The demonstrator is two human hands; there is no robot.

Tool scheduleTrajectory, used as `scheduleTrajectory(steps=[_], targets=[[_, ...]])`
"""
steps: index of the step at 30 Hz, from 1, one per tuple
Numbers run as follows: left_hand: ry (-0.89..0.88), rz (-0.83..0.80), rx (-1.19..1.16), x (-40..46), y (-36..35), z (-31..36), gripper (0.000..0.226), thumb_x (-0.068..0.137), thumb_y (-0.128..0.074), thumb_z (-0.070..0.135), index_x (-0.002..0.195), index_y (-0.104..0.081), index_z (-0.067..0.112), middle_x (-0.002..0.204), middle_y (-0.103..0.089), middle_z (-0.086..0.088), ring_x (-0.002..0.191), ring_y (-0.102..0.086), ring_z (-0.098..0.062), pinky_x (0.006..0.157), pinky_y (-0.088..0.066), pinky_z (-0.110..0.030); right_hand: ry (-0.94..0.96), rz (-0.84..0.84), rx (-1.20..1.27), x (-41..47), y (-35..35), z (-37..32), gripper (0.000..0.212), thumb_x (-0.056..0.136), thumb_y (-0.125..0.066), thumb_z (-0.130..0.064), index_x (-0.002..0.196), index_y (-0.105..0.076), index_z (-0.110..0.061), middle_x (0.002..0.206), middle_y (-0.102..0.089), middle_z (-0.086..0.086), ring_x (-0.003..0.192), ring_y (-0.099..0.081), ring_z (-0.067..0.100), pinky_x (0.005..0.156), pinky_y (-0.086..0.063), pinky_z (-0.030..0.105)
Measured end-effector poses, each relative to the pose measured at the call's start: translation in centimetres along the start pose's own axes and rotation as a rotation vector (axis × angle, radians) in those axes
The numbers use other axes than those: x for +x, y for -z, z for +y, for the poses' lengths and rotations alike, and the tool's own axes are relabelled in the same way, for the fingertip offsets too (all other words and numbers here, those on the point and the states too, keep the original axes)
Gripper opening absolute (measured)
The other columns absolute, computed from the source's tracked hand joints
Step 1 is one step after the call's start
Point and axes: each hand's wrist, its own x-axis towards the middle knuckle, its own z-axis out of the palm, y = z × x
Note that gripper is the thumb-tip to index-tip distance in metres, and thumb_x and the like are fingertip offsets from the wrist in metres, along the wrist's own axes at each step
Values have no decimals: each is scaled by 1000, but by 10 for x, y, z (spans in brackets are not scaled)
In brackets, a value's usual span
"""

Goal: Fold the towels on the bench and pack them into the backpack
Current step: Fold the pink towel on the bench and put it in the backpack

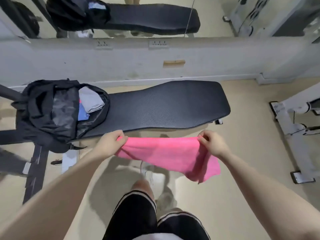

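a bright pink terry towel is held stretched in the air just in front of the near edge of the long black padded gym bench, clear of the pad. its top edge is pinched at one corner by the left hand, fingers curled over the cloth, and at the other corner by the right hand, thumb and fingers closed on it. the lower right corner hangs loose and uneven. the black fabric backpack lies open on the left end of the bench; a folded grey towel and a blue cloth are seen inside. no other towels are seen on the pad. the step in hand is judged to be the folding of the last towel. next, the corners would need to be brought together evenly, or the towel laid flat on the pad.
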Motion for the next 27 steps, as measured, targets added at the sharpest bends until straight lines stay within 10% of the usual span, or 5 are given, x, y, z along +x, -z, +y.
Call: scheduleTrajectory(steps=[23,27], targets=[[333,363,461,415,-36,-65,30,93,-47,20,116,-49,1,118,-49,-24,111,-42,-38,87,-32,-46,27,78,-553,444,-87,-20,23,87,-43,-13,103,-56,-2,105,-60,20,98,-57,39,82,-39,42],[9,372,439,406,-82,-43,45,71,-55,6,115,-54,2,126,-51,-24,114,-50,-44,92,-40,-56,-40,-6,-518,451,-98,-14,23,90,-43,-15,106,-54,-3,110,-59,20,103,-55,39,85,-39,42]])
